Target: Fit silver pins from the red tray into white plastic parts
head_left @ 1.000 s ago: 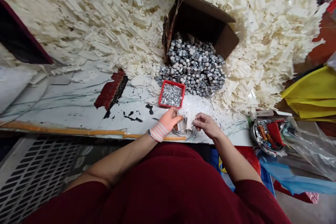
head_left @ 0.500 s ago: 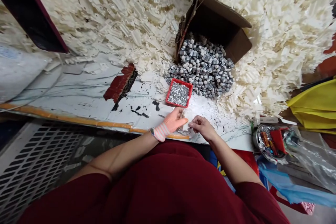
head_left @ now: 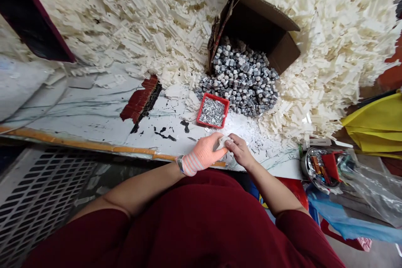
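Observation:
My left hand (head_left: 202,153), in a pink glove with a striped cuff, and my bare right hand (head_left: 239,150) meet low in the middle of the view. Both pinch a small white plastic part (head_left: 222,142), partly hidden by my fingers. Just beyond them stands a small red tray (head_left: 213,110) full of short silver metal pins. Behind it, a heap of grey metal pieces (head_left: 241,77) spills from a tipped cardboard box (head_left: 260,12).
Piles of white plastic parts (head_left: 125,21) cover the bench on both sides of the box. The bench's worn white top (head_left: 78,109) has an orange front edge. A metal bowl of mixed items (head_left: 320,167) and a plastic bag sit at right; yellow cloth (head_left: 373,123) lies beyond.
My hands have come together and both now pinch the white part. Earlier they were slightly apart around it. The view has shifted a little.

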{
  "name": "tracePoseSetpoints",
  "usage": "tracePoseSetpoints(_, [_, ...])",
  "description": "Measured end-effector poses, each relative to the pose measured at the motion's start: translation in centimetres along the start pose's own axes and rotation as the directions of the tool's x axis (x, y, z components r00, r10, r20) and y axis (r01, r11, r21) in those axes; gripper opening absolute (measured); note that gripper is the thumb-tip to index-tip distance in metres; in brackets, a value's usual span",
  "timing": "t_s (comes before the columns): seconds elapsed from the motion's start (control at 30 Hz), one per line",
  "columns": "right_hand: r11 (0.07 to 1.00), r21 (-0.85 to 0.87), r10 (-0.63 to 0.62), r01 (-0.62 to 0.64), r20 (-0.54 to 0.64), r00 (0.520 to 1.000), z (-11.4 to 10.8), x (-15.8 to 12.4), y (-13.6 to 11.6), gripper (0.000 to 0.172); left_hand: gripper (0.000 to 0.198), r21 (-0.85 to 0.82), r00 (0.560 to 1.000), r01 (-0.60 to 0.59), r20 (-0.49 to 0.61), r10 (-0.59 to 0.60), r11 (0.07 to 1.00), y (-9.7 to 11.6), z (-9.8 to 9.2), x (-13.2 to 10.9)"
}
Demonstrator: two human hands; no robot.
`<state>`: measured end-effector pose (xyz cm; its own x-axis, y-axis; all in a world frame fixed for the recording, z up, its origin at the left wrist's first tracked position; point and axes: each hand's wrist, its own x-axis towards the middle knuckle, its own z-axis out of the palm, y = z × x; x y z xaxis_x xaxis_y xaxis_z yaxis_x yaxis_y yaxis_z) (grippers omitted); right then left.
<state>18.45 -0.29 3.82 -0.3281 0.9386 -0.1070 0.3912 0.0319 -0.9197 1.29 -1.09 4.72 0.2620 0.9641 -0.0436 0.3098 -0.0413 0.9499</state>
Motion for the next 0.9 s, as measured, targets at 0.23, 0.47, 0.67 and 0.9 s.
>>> tracePoseSetpoints(0.23, [0.854, -0.461, -0.215, 0.241, 0.111, 0.97, -1.3, 0.4, -2.2, 0.047, 0.039, -0.184, 1.0, -0.022, -0.006, 0.022, 0.983, -1.3, -0.6, -0.2])
tracePoseSetpoints(0.47, [0.576, -0.728, -0.338, 0.371, 0.2, 0.92, 0.0, -0.2, -2.0, 0.05, 0.055, -0.566, 1.0, 0.009, 0.012, -0.003, 0.824, -3.0, -0.6, -0.3])
tracePoseSetpoints(0.67, [0.633, -0.686, -0.31, 0.36, 0.201, 0.929, -0.3, -0.8, -3.0, 0.048, 0.066, -0.617, 0.993, 0.077, 0.115, -0.007, 0.783, -3.4, -1.1, -0.2])
tracePoseSetpoints(0.9, [0.85, -0.401, -0.392, 0.341, -0.05, 0.919, -0.2, -0.5, -5.1, 0.017, 0.063, -0.564, 0.979, 0.096, 0.203, 0.026, 0.82, -3.8, -1.5, -0.5])
